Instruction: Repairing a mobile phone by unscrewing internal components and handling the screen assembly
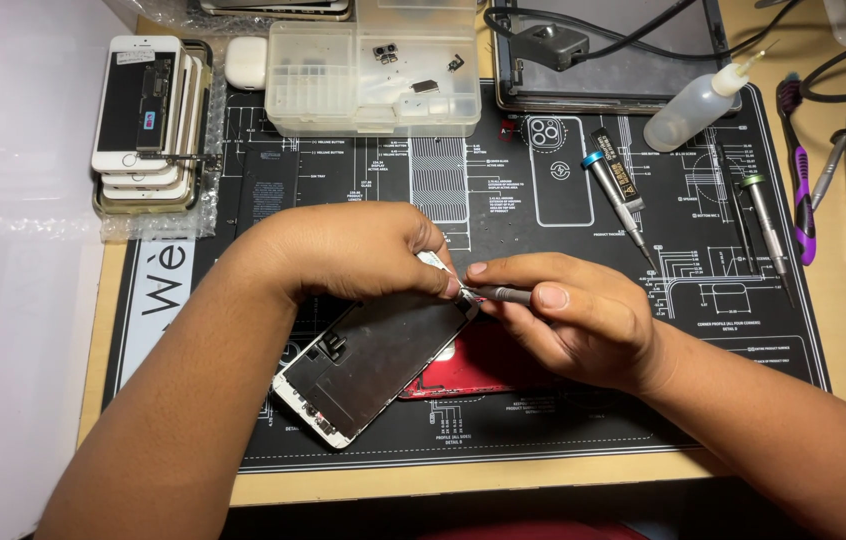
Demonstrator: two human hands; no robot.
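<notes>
Across the bench's black repair mat [703,330], the left hand [343,250] pinched the lifted phone screen assembly [373,365] while the right hand [573,315] gripped a small screwdriver [501,294] at its far corner; a slip could probably scratch or tear fragile parts.

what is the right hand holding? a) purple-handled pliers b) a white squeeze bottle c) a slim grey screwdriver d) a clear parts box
c: the right hand pinches a slim grey screwdriver, its tip at the top edge of the opened phone screen that the left hand steadies; the squeeze bottle lies untouched on the mat.
</notes>
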